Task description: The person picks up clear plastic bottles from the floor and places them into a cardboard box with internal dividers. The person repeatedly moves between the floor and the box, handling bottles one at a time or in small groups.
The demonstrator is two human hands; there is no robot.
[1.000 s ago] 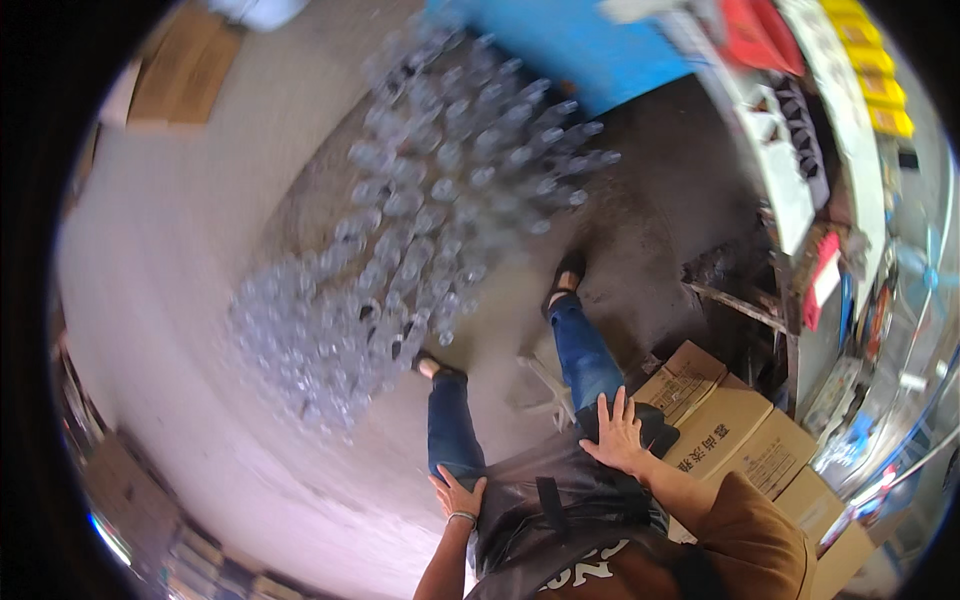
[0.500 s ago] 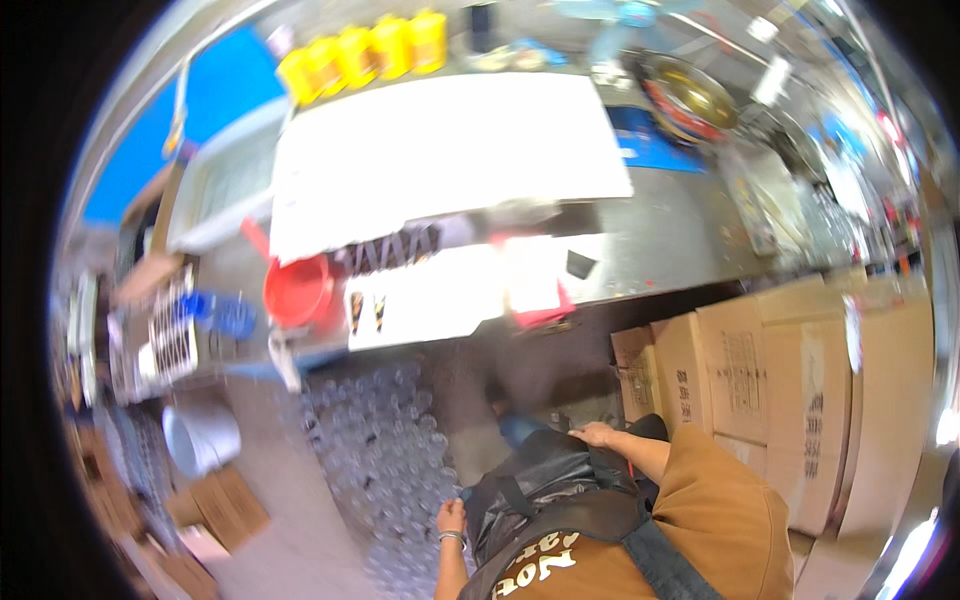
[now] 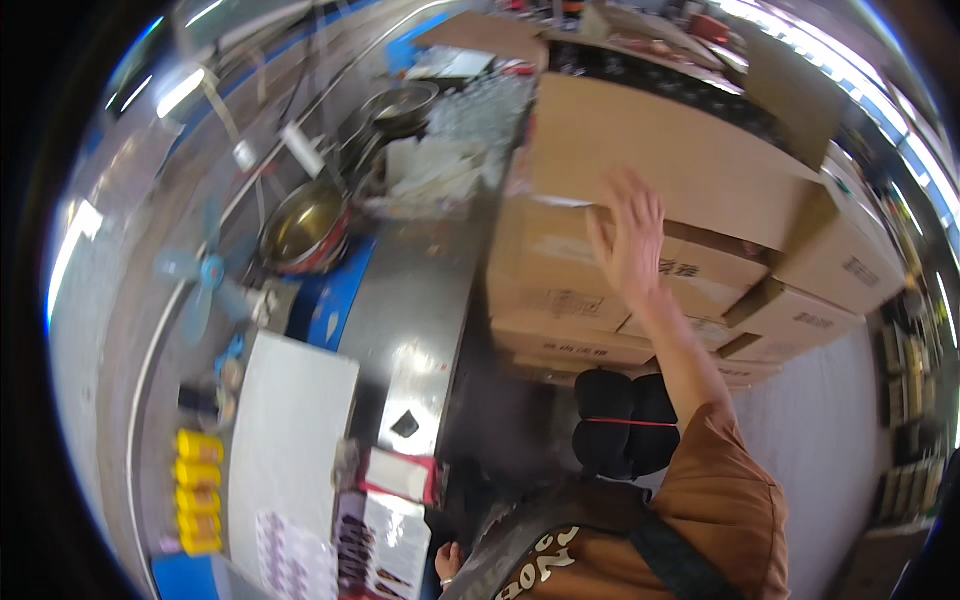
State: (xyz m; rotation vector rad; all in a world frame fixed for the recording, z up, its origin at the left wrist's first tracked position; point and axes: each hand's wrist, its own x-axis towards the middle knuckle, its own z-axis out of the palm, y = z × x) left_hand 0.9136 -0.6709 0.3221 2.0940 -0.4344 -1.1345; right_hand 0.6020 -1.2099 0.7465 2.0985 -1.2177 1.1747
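Note:
My right hand (image 3: 633, 235) is stretched out ahead with its fingers spread and a little blurred. It holds nothing and is over a large cardboard flap (image 3: 690, 150) above the stacked cardboard cartons (image 3: 560, 255); contact with the flap cannot be made out. Low in the view, my left hand (image 3: 449, 562) hangs beside my dark apron (image 3: 590, 515), close to the workbench edge. Its fingers are small and partly hidden, so their grip does not show.
Left of me runs a metal workbench (image 3: 415, 290) with a white board (image 3: 285, 430), a metal bowl (image 3: 305, 225) and yellow bottles (image 3: 199, 490) behind. A black cushioned stool (image 3: 625, 425) stands below my right arm. Shelves (image 3: 905, 430) line the far right.
My view has swung right, from the workbench to the cartons. My right hand has left my lap and reached out over the cardboard flap. The left hand stays low at my side.

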